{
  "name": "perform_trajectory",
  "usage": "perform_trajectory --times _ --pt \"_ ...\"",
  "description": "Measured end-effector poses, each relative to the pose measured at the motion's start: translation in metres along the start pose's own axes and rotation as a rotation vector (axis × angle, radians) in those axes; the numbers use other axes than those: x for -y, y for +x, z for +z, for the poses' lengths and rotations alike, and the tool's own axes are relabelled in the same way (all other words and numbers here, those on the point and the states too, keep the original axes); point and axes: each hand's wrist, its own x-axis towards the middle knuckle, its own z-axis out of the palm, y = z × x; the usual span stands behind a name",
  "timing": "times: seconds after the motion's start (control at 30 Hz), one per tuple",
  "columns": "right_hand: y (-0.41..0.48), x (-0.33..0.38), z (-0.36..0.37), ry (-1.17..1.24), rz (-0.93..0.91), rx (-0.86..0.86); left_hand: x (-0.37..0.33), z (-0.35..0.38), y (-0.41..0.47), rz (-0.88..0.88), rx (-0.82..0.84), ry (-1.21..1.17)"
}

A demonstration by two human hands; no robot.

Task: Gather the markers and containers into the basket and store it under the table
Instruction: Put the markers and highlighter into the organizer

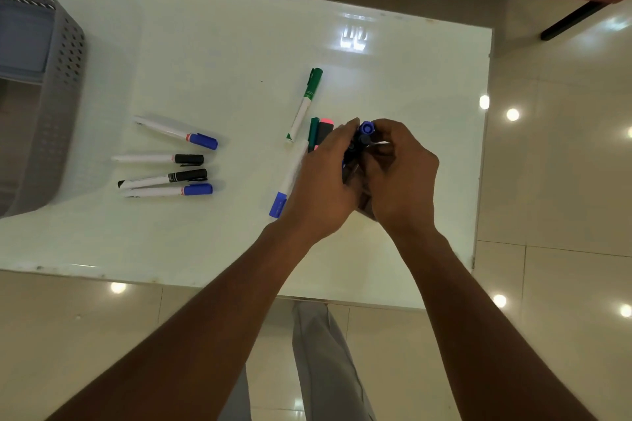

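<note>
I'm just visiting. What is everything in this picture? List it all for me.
Table: one, glossy white, centre.
Basket: one, grey perforated plastic, table's left end.
Grouped markers: four, two blue-capped, two black-capped, left of centre.
Green marker: one, white barrel, beyond the hands.
Second green marker: one, by the left fingertips.
Pink highlighter: one, next to it.
Blue-capped marker: one, partly under left hand.
Marker bundle: count unclear, blue cap on top, between both hands.
Floor: beige tiles, around table.
Left hand: grips the bundle.
Right hand: grips the bundle.
</note>
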Motion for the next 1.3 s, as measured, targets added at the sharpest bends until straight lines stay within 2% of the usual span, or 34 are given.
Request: perform_trajectory --times 0.13,0.27,0.43,0.63,0.77,0.87,1.07,1.2,1.3 --pt "0.0 -0.004 0.0 0.035 0.031 0.03 0.003 0.001 -0.001 -0.07 -0.078 -0.042" --pt "-0.006 -0.01 -0.001 0.068 0.041 -0.005 0.01 0.004 -0.008 -0.148 -0.06 -0.053" --pt "-0.025 -0.017 0.0 0.119 0.085 0.018 0.015 0.002 -0.018 -0.075 -0.111 0.053" --pt "-0.028 -0.015 0.009 0.141 0.064 0.024 0.016 0.001 -0.013 -0.091 -0.13 0.082" --pt "-0.027 -0.009 0.012 0.106 0.055 -0.023 0.022 0.0 -0.013 -0.118 -0.125 0.019" --pt "-0.034 -0.007 0.014 0.096 0.075 -0.067 0.028 -0.001 -0.017 -0.108 -0.085 0.037" --pt "-0.078 -0.003 0.033 0.021 0.002 -0.171 0.048 -0.021 -0.041 -0.149 -0.025 0.091" --pt "-0.104 0.019 0.062 0.073 0.033 -0.121 0.07 -0.051 -0.071 -0.131 -0.065 0.127" --pt "-0.106 0.048 0.092 0.174 0.016 0.03 0.095 -0.081 -0.083 -0.018 -0.184 0.165"
